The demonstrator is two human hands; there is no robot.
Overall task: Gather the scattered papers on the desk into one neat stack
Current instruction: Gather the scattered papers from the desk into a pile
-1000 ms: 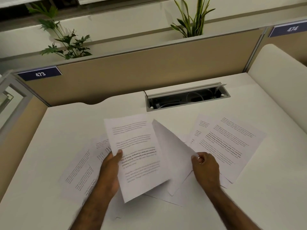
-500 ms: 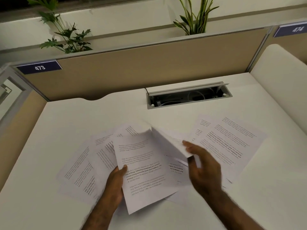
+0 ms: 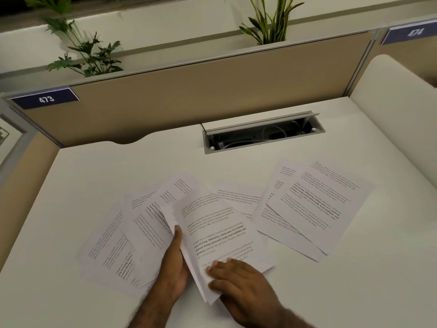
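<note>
Scanning from the left: blue plate (image 3: 46, 98) on the partition reads "473"; leafy plant (image 3: 85, 55) behind it. White tabletop (image 3: 94, 176) carries loose printed sheets (image 3: 111, 247) fanned out at left, overlapping each other and lying partly under the held bundle. Left hand (image 3: 173, 263) is clamped on the left edge of a small bundle of papers (image 3: 217, 235), thumb on top, the bundle tilted up off the tabletop. Right hand (image 3: 238, 278) lies flat on the bundle's near corner, fingers (image 3: 216, 267) spread on the page; whether it grips from below cannot be told. Bold lines on the top page partly legible: "way of living. Defined by a slower pace, it is centered". One sheet (image 3: 238, 197) lies flat behind the bundle. Open cable tray (image 3: 262, 134) with white wires at tabletop rear. More overlapping sheets (image 3: 314, 204) at right, well apart from both hands. Striped-leaf plant (image 3: 272, 22) above; second plate (image 3: 412, 33) reads "474".
</note>
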